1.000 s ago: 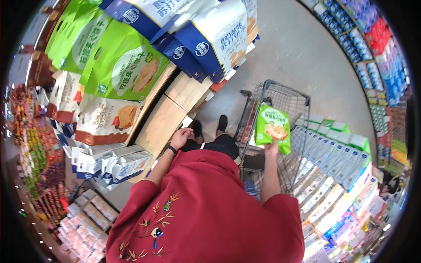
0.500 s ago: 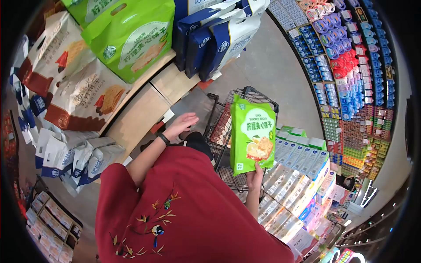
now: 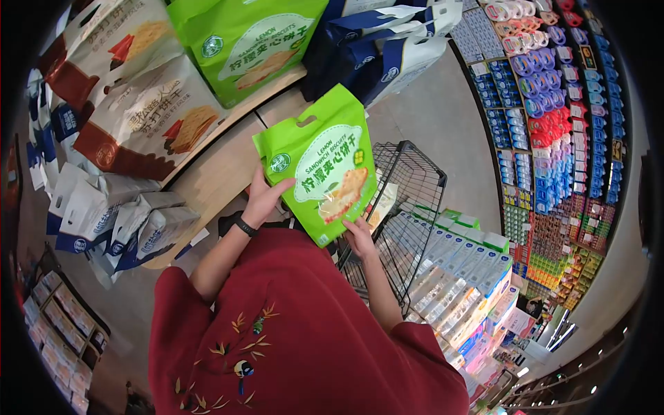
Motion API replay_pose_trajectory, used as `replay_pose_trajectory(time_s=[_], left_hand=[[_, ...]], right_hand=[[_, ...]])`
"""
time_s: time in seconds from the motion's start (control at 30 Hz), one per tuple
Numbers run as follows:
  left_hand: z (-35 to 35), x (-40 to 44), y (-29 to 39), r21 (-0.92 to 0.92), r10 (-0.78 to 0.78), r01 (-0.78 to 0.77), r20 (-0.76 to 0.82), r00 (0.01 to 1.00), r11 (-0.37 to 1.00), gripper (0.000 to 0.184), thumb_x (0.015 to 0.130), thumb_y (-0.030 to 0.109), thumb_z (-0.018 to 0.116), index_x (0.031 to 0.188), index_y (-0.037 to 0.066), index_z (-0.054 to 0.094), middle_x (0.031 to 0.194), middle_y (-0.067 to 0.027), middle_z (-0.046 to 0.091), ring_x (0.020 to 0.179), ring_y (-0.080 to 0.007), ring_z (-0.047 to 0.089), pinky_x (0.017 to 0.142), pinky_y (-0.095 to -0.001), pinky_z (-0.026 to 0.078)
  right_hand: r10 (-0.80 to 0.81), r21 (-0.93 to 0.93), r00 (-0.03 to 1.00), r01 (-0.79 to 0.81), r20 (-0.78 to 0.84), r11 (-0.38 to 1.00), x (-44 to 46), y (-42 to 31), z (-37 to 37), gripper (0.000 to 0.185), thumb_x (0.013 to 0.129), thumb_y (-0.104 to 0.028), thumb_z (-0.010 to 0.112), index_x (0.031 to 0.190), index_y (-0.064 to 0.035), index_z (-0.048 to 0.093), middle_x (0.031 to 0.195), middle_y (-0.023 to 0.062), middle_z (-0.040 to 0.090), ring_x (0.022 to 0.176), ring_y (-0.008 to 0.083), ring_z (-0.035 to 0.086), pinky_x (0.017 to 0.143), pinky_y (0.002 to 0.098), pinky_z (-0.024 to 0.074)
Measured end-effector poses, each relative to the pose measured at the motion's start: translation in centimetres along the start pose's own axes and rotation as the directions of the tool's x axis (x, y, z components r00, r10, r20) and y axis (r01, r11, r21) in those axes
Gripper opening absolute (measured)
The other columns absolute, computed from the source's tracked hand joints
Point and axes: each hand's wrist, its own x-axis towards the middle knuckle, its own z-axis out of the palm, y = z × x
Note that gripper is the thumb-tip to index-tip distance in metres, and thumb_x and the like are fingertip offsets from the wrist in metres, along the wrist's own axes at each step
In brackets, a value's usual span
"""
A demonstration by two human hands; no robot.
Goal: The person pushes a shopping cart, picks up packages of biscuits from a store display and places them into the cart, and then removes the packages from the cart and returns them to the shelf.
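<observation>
A bright green bag of lemon sandwich biscuits [image 3: 330,166] is held tilted in front of my chest, its printed front facing me and its cut-out handle at the top. My left hand [image 3: 264,197], with a dark band on the wrist, grips the bag's left edge, thumb on the front and the other fingers hidden behind. At the lower right edge my right hand [image 3: 360,238] pinches the bag near its bottom corner. Just beyond the bag stands a black wire shopping cart [image 3: 415,180], partly covered by it; a pale package [image 3: 384,204] shows inside.
On the wooden shelf [image 3: 207,162] at left stand another green biscuit bag [image 3: 245,52], brown-and-cream cracker bags [image 3: 149,121] and blue-and-white bags [image 3: 408,59]. Stacked cartons [image 3: 463,252] rise beside the cart at right. Tall stocked shelves [image 3: 546,117] line the far side of the grey floor [image 3: 422,114].
The green bag has moved left, away from over the cart and nearer the shelf. My left hand, free before, now holds its left edge. My right hand stays at the bottom.
</observation>
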Motion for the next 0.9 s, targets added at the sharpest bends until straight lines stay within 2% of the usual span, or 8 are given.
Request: replay_pose_trajectory(time_s=[0.13,0.3,0.4,0.5,0.63,0.77,0.87,0.9], left_hand=[[-1.4,-1.1,1.4,0.19,0.201,-0.191,-0.037,0.979,0.963,0.067,0.079,-0.001,0.075,0.136,-0.001,0.039,0.121,-0.0108,0.06,0.11,-0.0183,0.06,0.095,-0.0332,0.05],[-1.2,-2.1,5.6,0.485,0.356,-0.349,0.081,0.931,0.802,0.064,0.074,0.003,0.08,0.13,0.002,0.048,0.117,-0.0112,0.064,0.11,-0.0186,0.062,0.095,-0.0335,0.05],[-0.3,-3.0,8.9,0.612,0.373,-0.427,0.222,0.901,0.665,0.059,0.072,0.004,0.081,0.125,0.004,0.055,0.119,-0.0132,0.066,0.111,-0.0236,0.064,0.095,-0.0346,0.05],[-0.2,-3.2,9.7,0.587,0.439,-0.524,0.295,0.849,0.618,0.057,0.069,0.004,0.081,0.121,0.006,0.057,0.128,-0.0168,0.064,0.116,-0.0323,0.063,0.097,-0.0364,0.05],[-1.1,-3.1,9.7,0.59,0.47,-0.552,0.306,0.828,0.589,0.061,0.067,0.002,0.081,0.122,0.007,0.057,0.128,-0.0151,0.064,0.116,-0.0321,0.063,0.098,-0.0377,0.051],[-2.6,-3.3,10.0,0.656,0.397,-0.464,0.261,0.88,0.596,0.062,0.068,0.001,0.077,0.126,0.007,0.056,0.13,-0.016,0.063,0.119,-0.0314,0.062,0.099,-0.0362,0.048],[-4.3,-2.7,10.2,0.745,0.352,-0.387,0.217,0.911,0.543,0.064,0.07,0.006,0.078,0.13,0.01,0.054,0.127,-0.0161,0.064,0.117,-0.0331,0.062,0.096,-0.0367,0.051],[-5.0,-2.3,10.1,0.777,0.356,-0.363,0.192,0.915,0.514,0.066,0.07,0.009,0.079,0.131,0.012,0.054,0.126,-0.0162,0.064,0.114,-0.0345,0.063,0.093,-0.0375,0.053]], right_hand=[[0.054,0.223,0.993,-0.077,0.108,0.972,5.7,1.3,2.3,0.031,0.1,-0.02,0.052,0.128,-0.0066,0.053,0.126,0.0114,0.061,0.116,0.0231,0.06,0.097,0.0419,0.0485],[0.231,0.312,0.956,-0.278,0.179,0.908,12.2,1.4,8.4,0.059,0.1,-0.051,0.045,0.142,-0.0092,0.04,0.129,0.0137,0.059,0.12,0.0283,0.056,0.102,0.0462,0.0426],[0.238,0.285,0.964,-0.263,0.12,0.922,13.6,1.0,12.9,0.067,0.098,-0.056,0.042,0.147,-0.0098,0.033,0.132,0.015,0.058,0.123,0.0289,0.054,0.102,0.0467,0.0422],[0.106,0.366,0.961,-0.198,0.256,0.909,14.3,1.6,14.3,0.063,0.099,-0.056,0.037,0.144,-0.012,0.04,0.142,0.0115,0.05,0.125,0.0288,0.052,0.102,0.0473,0.0421],[0.032,0.383,0.95,-0.156,0.31,0.91,14.6,1.5,14.8,0.072,0.097,-0.063,0.033,0.145,-0.0109,0.04,0.147,0.0092,0.045,0.132,0.0284,0.045,0.106,0.049,0.0357],[0.152,0.386,0.943,-0.263,0.295,0.884,15.2,0.9,14.3,0.08,0.094,-0.07,0.031,0.15,-0.012,0.035,0.151,0.0093,0.041,0.136,0.0295,0.041,0.109,0.0514,0.0312],[0.156,0.322,0.931,-0.266,0.33,0.909,18.0,1.1,14.1,0.087,0.093,-0.073,0.031,0.155,-0.0136,0.022,0.156,0.0122,0.033,0.14,0.032,0.036,0.111,0.0549,0.0283],[0.167,0.365,0.931,-0.287,0.326,0.886,19.7,1.8,13.6,0.094,0.091,-0.075,0.036,0.158,-0.0147,0.009,0.16,0.0172,0.02,0.145,0.0359,0.027,0.114,0.0581,0.0239]])
